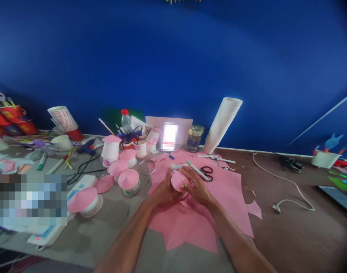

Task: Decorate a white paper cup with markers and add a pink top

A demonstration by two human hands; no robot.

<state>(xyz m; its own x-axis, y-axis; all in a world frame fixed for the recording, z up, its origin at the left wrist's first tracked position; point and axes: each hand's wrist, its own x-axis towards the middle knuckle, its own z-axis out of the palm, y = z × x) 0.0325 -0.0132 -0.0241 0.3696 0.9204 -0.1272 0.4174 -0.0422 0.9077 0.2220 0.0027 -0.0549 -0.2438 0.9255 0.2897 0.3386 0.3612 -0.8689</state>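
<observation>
Both hands meet over a large sheet of pink paper (227,201) on the table. Between them is a paper cup with a pink paper top (177,182); most of its body is hidden by the fingers. My left hand (163,191) wraps around its left side. The fingers of my right hand (199,188) curl over its top and right side. Just beyond the right hand lie a marker (196,170) and black-handled scissors (207,173). To the left stand several cups with pink tops, the nearest being a white cup (129,182).
A power strip (61,212) and black cables lie at the left. At the back stand a tall stack of paper cups (223,125), a glass jar (195,138) and a bright blurred screen (170,136). A white charging cable (290,178) curves across the right side.
</observation>
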